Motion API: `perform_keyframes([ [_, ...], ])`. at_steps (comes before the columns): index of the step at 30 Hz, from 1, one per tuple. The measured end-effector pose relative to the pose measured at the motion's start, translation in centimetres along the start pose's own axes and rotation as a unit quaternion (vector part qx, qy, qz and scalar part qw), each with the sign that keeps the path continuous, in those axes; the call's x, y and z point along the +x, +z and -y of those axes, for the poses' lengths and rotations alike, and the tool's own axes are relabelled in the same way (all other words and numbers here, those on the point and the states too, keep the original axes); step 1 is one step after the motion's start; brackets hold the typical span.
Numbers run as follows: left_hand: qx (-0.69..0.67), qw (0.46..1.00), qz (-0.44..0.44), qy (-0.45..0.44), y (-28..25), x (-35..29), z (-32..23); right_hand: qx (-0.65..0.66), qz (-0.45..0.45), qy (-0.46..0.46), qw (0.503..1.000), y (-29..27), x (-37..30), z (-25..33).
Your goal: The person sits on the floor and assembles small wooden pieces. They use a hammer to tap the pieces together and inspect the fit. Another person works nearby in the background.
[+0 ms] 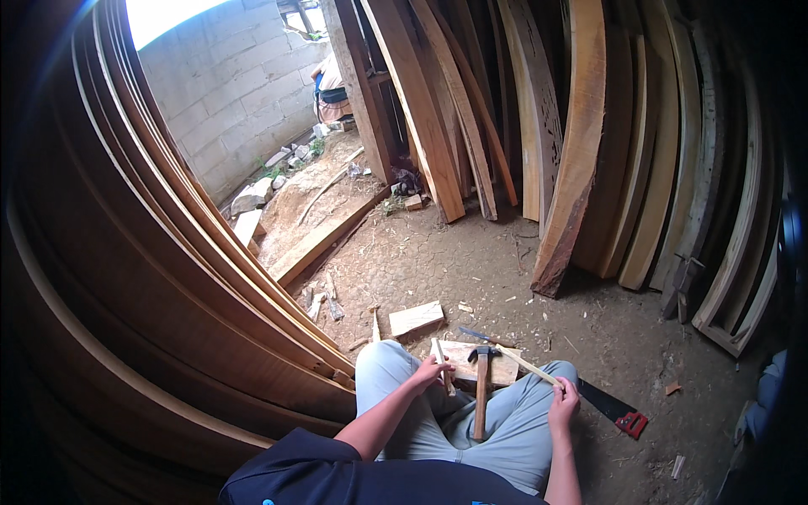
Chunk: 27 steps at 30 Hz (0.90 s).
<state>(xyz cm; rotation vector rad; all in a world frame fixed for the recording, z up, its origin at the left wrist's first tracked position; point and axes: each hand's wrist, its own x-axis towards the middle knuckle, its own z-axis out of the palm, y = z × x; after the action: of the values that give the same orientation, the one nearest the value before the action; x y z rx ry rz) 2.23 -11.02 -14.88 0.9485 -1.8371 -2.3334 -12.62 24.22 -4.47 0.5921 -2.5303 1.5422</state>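
Note:
My left hand (433,372) is closed around a short pale wooden strip (443,357) above my left knee. In my right hand (564,406), by the right knee, is the end of a thin wooden stick (527,365), which slants up and left over a wooden block (500,370). A claw hammer (481,389) rests with its head on that block and its handle toward my lap. Beside my right knee lies a handsaw (608,406) with a red and black handle; my leg covers part of it. A narrow blue-grey strip (475,335) shows behind the block.
Another pale wood block (416,318) lies on the dirt floor ahead. Tall planks (581,135) lean along the right and back. Large curved-looking boards (168,252) stand close on my left. A beam (328,237) lies near rubble, and a person (332,91) is by the block wall (227,93).

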Motion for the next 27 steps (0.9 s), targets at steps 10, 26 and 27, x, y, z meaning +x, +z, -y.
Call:
perform_keyframes([
  [10,0.024,1.000,-0.014,-0.002,0.8,-0.7,-1.1,-0.008,0.002,0.005,1.000,-0.2,0.0,-0.1],
  [26,-0.028,0.999,-0.020,0.027,-0.2,-0.8,-0.8,0.029,-0.004,-0.043,0.999,1.4,0.4,-2.3],
  [27,-0.027,0.999,-0.025,0.030,0.2,-1.0,-0.9,0.022,-0.013,-0.047,0.999,1.2,0.3,-1.9],
])
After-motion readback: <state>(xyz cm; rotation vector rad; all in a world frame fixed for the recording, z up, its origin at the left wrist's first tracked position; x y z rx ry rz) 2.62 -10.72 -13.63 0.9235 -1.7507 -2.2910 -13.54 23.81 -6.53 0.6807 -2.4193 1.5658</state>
